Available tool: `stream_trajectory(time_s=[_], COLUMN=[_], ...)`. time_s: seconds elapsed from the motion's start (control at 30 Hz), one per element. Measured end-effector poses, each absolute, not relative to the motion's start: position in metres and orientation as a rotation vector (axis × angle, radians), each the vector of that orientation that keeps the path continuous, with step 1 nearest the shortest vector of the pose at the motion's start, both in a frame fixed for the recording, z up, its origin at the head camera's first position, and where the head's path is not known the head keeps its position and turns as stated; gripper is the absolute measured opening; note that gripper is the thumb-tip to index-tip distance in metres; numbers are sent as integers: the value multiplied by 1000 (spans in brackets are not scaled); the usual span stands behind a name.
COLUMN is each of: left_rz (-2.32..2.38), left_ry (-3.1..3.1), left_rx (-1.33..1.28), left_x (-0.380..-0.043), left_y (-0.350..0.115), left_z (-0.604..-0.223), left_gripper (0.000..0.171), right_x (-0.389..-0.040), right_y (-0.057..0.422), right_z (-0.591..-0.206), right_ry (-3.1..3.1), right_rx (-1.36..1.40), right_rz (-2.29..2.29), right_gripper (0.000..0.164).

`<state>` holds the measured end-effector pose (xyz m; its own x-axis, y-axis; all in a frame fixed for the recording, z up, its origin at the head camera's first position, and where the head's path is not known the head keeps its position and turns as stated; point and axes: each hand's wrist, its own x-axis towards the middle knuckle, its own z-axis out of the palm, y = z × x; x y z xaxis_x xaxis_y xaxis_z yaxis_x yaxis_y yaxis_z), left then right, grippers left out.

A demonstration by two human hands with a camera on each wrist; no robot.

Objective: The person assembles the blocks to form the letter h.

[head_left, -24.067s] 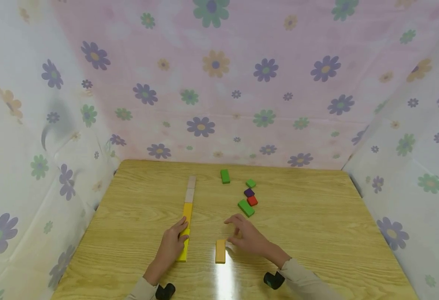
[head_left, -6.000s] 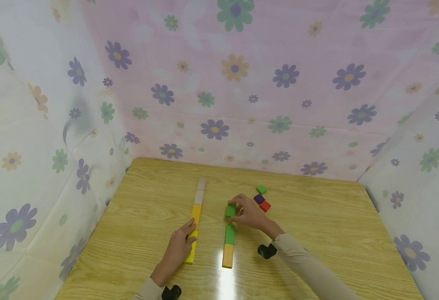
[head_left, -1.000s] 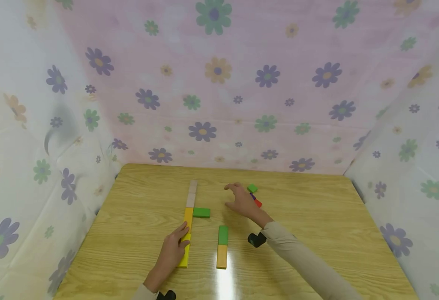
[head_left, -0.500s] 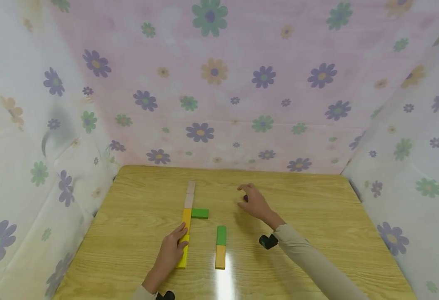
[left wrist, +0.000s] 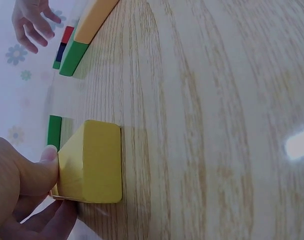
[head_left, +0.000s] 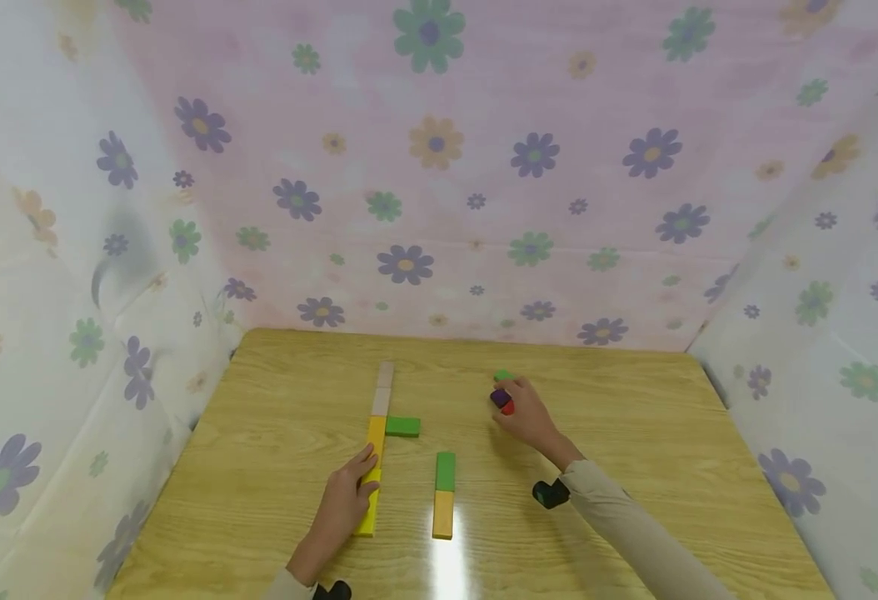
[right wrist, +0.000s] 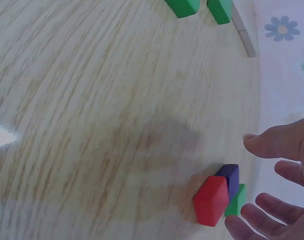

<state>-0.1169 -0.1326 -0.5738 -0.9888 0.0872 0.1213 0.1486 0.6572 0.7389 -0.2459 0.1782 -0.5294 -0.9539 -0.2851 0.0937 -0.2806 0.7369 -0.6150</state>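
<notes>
My left hand [head_left: 341,500] holds the near yellow block [head_left: 366,521], thumb on one side and fingers on the other in the left wrist view. This block ends a straight row with an orange-yellow block [head_left: 376,432] and two pale blocks [head_left: 382,400]. A green block [head_left: 404,427] lies crosswise against the row's right side. At the back right my right hand [head_left: 529,414] hovers with thumb and fingers apart over a red block [right wrist: 210,200]. Beside the red one sit a dark purple block [head_left: 500,398] and a small green block [head_left: 502,377], partly covered by the hand in the head view.
Between the hands, another green block [head_left: 446,472] and a light orange block [head_left: 443,515] lie end to end. The wooden table [head_left: 274,400] runs back to a flowered cloth [head_left: 476,275], which also hangs at both sides.
The two long green blocks have moved left from the back: one now meets the orange block, the other the yellow row. Lately my right hand has shifted right over the red block; my left stays.
</notes>
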Motion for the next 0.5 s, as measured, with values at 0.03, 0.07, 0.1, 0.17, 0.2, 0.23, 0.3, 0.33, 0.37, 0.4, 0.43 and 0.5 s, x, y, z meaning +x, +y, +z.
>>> stream_trajectory(time_s=[0.03, 0.07, 0.1, 0.17, 0.2, 0.23, 0.3, 0.33, 0.37, 0.4, 0.43, 0.5], left_rz=[-1264, -1260, -1257, -1258, -1256, -1255, -1263, -1264, -1258, -1255, -1253, -1254], left_ry=[-2790, -2790, -2792, -2796, -2798, -2800, -2801, -2803, -2806, -2810, -2814, -2819], left_rx=[-194, -201, -206, -213, -215, -216, -200, -191, -183, -173, -166, -160], left_x=[-117, -118, -118, -118, -118, -118, -118, -118, -118, -118, -118, -117], left_y=[-132, -132, -131, -131, -131, -131, -130, -130, -130, -130, -130, -130], left_z=[-573, -573, -573, -572, -572, -572, -571, -571, -571, -571, -571, -571], left_gripper=[43, 43, 43, 43, 43, 43, 43, 43, 43, 43, 43, 44], right_x=[-246, -245, -245, -245, -245, -246, -246, -247, -247, -248, -248, -248], right_y=[180, 182, 184, 188, 190, 191, 193, 194, 194, 194, 195, 195], right_z=[-531, -532, -534, -538, -539, -541, -546, -548, -550, -552, -554, -558], right_ry=[2929, 2938, 2948, 2961, 2963, 2969, 2970, 2966, 2967, 2969, 2975, 2993], right_rx=[-468, -467, -466, -451, -434, -415, -366, -344, -328, -314, -311, -296], right_rz=[-1032, -1037, -1035, -1036, -1043, -1049, -1065, -1074, -1081, -1084, -1085, -1100], right_gripper=[48, 47, 47, 46, 46, 44, 41, 39, 36, 34, 32, 30])
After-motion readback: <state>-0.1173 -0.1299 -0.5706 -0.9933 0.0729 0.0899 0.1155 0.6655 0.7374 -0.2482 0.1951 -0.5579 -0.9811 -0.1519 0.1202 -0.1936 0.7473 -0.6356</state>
